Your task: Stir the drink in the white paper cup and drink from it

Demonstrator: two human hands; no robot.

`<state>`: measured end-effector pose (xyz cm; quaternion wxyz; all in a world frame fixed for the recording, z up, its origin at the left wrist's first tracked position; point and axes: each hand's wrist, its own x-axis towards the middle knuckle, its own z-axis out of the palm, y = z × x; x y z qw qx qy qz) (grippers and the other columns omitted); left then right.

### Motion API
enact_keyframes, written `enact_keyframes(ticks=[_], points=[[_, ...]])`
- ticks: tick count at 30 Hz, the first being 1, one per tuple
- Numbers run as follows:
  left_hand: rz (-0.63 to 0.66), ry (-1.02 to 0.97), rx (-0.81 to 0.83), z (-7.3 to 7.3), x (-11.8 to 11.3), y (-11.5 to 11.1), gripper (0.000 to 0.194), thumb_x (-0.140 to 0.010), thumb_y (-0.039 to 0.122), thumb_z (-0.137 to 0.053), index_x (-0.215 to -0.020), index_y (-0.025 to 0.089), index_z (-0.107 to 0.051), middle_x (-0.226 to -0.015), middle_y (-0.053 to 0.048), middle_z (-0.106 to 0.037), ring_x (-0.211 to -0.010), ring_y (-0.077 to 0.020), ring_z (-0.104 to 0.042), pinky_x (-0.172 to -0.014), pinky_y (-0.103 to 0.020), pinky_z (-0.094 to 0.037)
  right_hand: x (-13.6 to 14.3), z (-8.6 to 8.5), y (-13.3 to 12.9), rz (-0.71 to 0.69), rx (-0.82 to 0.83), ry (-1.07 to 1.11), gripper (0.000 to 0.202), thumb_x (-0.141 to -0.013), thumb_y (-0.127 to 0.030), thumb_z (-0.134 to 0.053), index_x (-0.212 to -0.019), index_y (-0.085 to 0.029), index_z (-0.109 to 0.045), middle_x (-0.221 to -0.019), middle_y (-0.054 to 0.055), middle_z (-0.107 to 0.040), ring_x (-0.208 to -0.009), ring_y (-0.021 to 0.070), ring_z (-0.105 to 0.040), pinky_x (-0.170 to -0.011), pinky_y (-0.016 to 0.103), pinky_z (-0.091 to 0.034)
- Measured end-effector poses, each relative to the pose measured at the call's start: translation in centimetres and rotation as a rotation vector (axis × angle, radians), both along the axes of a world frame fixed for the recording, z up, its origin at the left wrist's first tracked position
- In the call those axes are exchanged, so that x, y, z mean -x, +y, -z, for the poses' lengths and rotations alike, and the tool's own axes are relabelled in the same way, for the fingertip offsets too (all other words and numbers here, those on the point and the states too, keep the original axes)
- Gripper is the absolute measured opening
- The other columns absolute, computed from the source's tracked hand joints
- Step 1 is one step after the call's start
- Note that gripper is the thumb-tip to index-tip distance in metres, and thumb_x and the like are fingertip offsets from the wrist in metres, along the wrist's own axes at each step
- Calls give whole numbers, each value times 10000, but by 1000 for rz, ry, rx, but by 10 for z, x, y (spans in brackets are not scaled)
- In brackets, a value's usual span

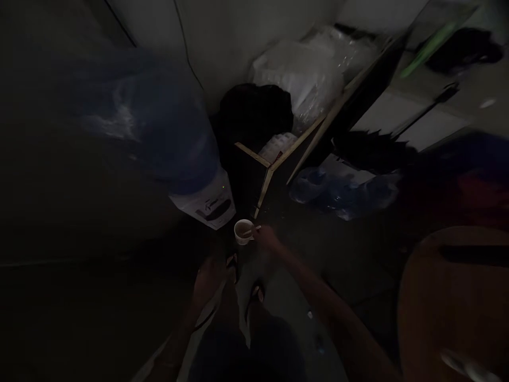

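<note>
- Nearest, at the bottom edge: the person's dark shorts (246,350) and two sandalled feet (244,278) on a dim floor (286,297).
- Left hand (209,281) hangs low beside the left leg, holding nothing visible; the fingers appear loosely extended, though the darkness hides their exact set.
- Right hand (267,239) reaches forward with the arm stretched out, fingers closed on the side of a white cup (243,232), apparently at its handle; the grip itself is too dark to resolve finely.
- Cup is held upright just above the feet, close below the dispenser's front panel; a brownish content shows inside, and a thin pale stick, perhaps a spoon (251,231), lies across its rim.
- Dispenser (207,204): white body with a dark tap recess and a small green light, just left of the cup; a large blue water bottle (159,127) sits on top.
- Right foreground: a rounded wooden chair back (449,297).
- Beyond the cup: a dark panel (302,143) with pale wooden edges, leaning; clear bottles (338,191) on the floor to its right.
- Farthest: a black bag (254,114) and clear plastic wrapping (306,74) against the pale wall (222,37).
</note>
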<state>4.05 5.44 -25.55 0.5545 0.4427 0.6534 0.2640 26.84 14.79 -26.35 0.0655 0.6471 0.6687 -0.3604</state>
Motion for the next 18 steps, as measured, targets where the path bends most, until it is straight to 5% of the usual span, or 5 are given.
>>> enact_keyframes(ticks=[5,9,11,14,18], points=[[140,110,-318,-30,-25,-5,905,-587,283,-961,-1388,176,-554,-1470,-157,-513,-1421,-386,-390,-1218,-562,-270,-13,-90,-55,-58,-156,131,319,-1054,-400,-573,-917,-133,-684,-868,17,-701,-819,172,-696,-805,344,-581],[129,188,-473,-65,-37,-21,775,-638,317,-932,-1336,199,-615,-1307,-149,-625,-1279,-383,-525,-1148,-499,-370,-22,-156,-92,-107,-298,229,413,-1079,-353,-510,-750,-142,-644,-662,-20,-623,-671,150,-651,-695,280,-508],[110,232,-526,-80,-37,-34,722,-637,336,-934,-1286,202,-650,-1229,-148,-654,-1224,-400,-553,-1129,-494,-383,-28,-184,-104,-110,-386,264,340,-1044,-345,-574,-780,-148,-658,-731,10,-657,-729,163,-661,-701,271,-465],[112,281,-580,-99,-37,-50,719,-631,368,-936,-1272,201,-657,-1195,-144,-658,-1195,-410,-561,-1119,-492,-389,-36,-218,-115,-115,-503,316,143,-983,-298,-671,-979,-155,-665,-961,58,-699,-827,170,-669,-743,267,-441],[134,298,-599,-115,-38,-63,754,-597,376,-946,-1274,204,-662,-1167,-135,-662,-1165,-401,-572,-1093,-473,-416,-34,-253,-120,-213,-527,391,47,-978,-150,-633,-933,-155,-646,-926,53,-695,-804,162,-652,-750,268,-434]])
